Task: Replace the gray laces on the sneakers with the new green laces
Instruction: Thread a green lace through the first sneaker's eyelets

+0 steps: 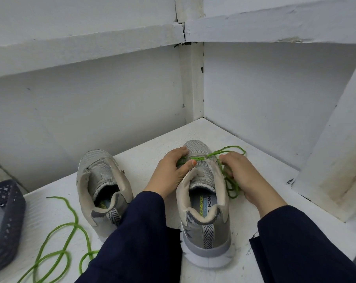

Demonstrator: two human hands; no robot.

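Left grip [171, 170] clasps the sneaker [203, 201] between my grips, fingers over its toe, thumb beside the green lace [197, 158] threaded through its lowest eyelets; right grip [240, 174] curls round that lace's loose loops; left of both I see the bare sneaker [103, 190] and second lace [66, 227] on the surface [144, 160].

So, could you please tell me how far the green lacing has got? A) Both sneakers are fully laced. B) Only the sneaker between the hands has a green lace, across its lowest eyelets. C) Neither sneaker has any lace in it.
B: a green lace crosses the front eyelets of the sneaker between the left hand and right hand, while the other sneaker has bare eyelets.
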